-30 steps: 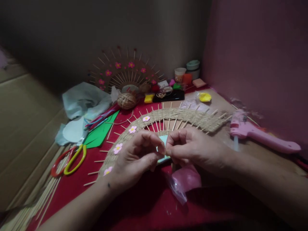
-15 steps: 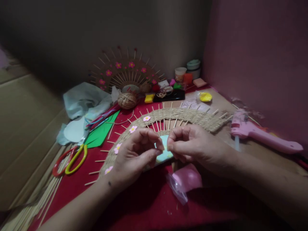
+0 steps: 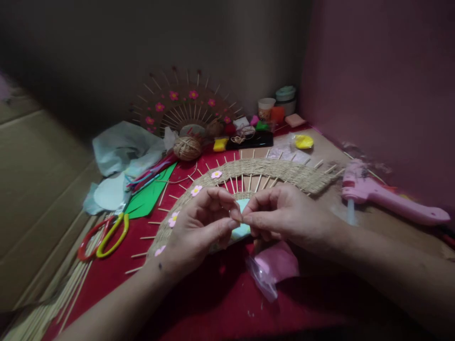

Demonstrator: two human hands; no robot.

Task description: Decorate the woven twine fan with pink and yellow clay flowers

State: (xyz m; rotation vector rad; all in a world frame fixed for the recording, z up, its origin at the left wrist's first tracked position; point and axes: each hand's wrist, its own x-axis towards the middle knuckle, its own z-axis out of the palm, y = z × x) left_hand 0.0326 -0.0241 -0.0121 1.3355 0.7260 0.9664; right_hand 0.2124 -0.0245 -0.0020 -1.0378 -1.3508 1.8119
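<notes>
Delicately poises left hand (image 3: 204,220) and right hand (image 3: 289,213) fingertip to fingertip over the woven fan (image 3: 256,166) on the bench (image 3: 220,293); cannot tell any pinched contents. Might drop something tiny through loose pinching, or dislodge pink flowers (image 3: 196,190) by dragging the left wrist.

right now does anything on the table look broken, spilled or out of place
Nothing looks broken. The woven fan looks lopsided: its visible pink flowers all sit on the left, none along the right. A few pale specks also mark the red surface, nearer the camera than the pink packet, too small to identify.
</notes>
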